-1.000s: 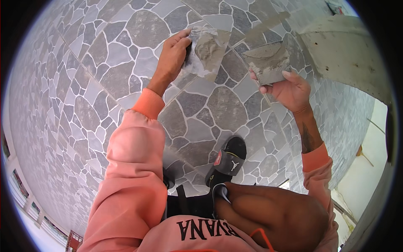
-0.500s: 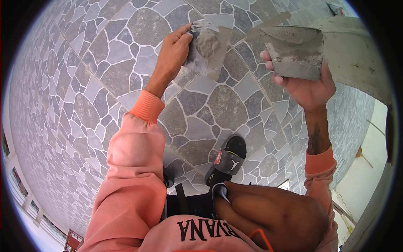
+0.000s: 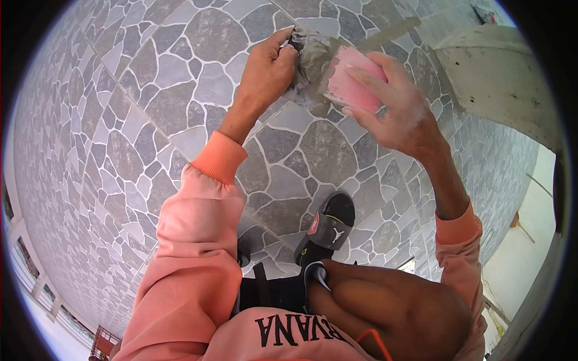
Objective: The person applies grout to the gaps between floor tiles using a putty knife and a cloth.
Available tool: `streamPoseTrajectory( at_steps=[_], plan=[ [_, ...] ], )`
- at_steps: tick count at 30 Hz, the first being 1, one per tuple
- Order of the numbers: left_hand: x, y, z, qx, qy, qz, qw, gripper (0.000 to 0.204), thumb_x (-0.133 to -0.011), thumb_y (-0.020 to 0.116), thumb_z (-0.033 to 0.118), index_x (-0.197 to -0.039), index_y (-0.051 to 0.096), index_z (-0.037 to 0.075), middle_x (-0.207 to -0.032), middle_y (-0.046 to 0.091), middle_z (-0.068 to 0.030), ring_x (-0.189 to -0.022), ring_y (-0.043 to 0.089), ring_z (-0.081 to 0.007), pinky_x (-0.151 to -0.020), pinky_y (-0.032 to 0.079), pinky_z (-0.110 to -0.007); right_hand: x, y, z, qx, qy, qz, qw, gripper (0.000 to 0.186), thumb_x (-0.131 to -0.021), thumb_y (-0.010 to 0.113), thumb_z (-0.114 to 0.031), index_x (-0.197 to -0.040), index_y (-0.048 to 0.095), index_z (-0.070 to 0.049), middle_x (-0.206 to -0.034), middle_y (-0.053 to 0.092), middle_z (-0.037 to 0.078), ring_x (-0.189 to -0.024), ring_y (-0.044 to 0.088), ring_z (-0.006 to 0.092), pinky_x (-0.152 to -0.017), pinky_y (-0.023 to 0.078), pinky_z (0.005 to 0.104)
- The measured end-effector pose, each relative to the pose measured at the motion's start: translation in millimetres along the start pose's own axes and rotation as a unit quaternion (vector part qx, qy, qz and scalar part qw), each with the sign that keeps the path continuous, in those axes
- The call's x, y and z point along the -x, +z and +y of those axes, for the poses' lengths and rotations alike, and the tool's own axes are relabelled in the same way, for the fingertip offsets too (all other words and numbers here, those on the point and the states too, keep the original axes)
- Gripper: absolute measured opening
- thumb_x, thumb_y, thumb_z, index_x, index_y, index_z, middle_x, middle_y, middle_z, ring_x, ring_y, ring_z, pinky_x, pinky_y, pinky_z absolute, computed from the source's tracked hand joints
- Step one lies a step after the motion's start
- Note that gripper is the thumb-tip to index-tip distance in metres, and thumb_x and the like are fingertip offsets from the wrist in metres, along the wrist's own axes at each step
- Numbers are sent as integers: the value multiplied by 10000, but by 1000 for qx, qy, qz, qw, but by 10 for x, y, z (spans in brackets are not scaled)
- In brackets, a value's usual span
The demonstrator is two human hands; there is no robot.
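My left hand (image 3: 274, 69) is closed on a dark-edged flat trowel (image 3: 305, 63) smeared with wet grey paste, held over the patterned tiles. My right hand (image 3: 394, 99) grips a square flat scraper, turned with its pink back (image 3: 355, 78) facing up and grey paste along its edges. The scraper's left edge is against or just over the paste on the trowel; I cannot tell whether they touch. My fingertips lie across the pink back.
Stone-patterned floor tiles (image 3: 153, 102) spread around me, with a grey smear (image 3: 397, 30) beyond my hands. A worn pale curved slab (image 3: 494, 81) stands at the right. My sandalled foot (image 3: 328, 225) is below my hands; a red rack (image 3: 102, 343) shows at the lower left.
My right hand has turned the scraper over from paste side up to pink side up and brought it leftward to the trowel. My left hand has shifted slightly up and right.
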State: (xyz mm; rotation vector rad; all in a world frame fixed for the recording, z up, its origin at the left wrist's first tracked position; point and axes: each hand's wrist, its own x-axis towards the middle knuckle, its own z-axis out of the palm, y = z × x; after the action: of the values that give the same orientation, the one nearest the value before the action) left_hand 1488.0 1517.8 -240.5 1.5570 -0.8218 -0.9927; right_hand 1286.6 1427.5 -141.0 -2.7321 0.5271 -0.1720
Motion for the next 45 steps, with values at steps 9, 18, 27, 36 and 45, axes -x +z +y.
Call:
streamPoseTrajectory(
  at_steps=[9, 18, 27, 36, 45],
  plan=[
    [11, 11, -96, 2, 43, 11, 999, 428, -861, 468, 137, -1230, 561, -60, -687, 590, -42, -588, 505, -82, -555, 429, -255, -33, 153, 55, 51, -17, -84, 995, 417, -759, 727, -243, -1116, 610, -62, -1118, 501, 181, -1029, 513, 355, -860, 492, 412],
    [-208, -488, -767, 0, 40, 100, 994, 411, -882, 488, 137, -1247, 569, -34, -721, 550, 33, -622, 450, -30, -558, 374, -192, 65, 591, 799, 125, 128, -65, 982, 393, -832, 637, -355, -1160, 600, -142, -1063, 504, 215, -997, 543, 383, -819, 510, 427],
    [-26, -516, -1134, -52, 31, 107, 992, 355, -893, 506, 126, -1200, 594, -28, -736, 584, -7, -668, 490, -65, -637, 432, -218, -169, 863, 831, 244, 169, -236, 925, 426, -839, 628, -405, -1166, 604, -134, -1063, 503, 218, -948, 565, 389, -764, 534, 432],
    [-36, -517, -1133, -47, 6, 102, 994, 345, -897, 515, 129, -1196, 595, -22, -764, 611, -34, -697, 513, -81, -658, 445, -233, -196, 754, 950, 244, 186, -256, 917, 424, -851, 622, -423, -1163, 603, -135, -1074, 513, 199, -973, 577, 388, -776, 529, 453],
    [-119, -510, -1171, -44, 35, 105, 993, 343, -901, 515, 132, -1196, 595, -23, -717, 578, -11, -657, 476, -66, -612, 425, -224, -154, 723, 1136, 222, 167, -210, 937, 423, -861, 612, -437, -1163, 600, -141, -1074, 528, 215, -973, 586, 399, -809, 520, 474]
  ],
)
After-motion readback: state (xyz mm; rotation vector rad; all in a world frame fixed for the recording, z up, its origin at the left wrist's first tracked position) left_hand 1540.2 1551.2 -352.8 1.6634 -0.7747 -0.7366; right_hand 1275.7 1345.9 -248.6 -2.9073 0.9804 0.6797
